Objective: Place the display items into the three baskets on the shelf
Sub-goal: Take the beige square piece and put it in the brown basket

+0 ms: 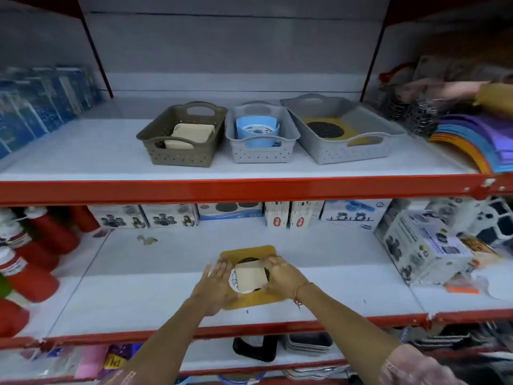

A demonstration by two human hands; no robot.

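On the upper shelf (83, 159), three baskets were set in a row, each already holding one item: the brown basket (181, 134) on the left held a beige square, the small grey basket (261, 133) in the middle held a blue piece with a patterned disc, and the large grey basket (344, 129) on the right held a yellow mat with a dark round centre.

On the lower shelf (125, 287), a small stack was being handled. A yellow mat (249, 252) lay flat at the bottom, a white patterned disc (234, 280) rested on it, and a beige square piece (250, 275) sat on top.

Trouble could be expected from the stack itself. Its three pieces appeared loose on one another, so if only the beige piece were lifted, the disc could be dragged sideways and slid off the mat. If all three were raised together, the top layers could shift and drop to the shelf or floor. Each kind also seemed to belong to its own basket, so a misplacement was possible.

The left hand (215, 284) was held open, fingers extended flat along the stack's left edge, the forearm reaching up from below. The right hand (280, 276) was curled over the beige piece's right edge, apparently gripping it, a thread worn at the wrist.
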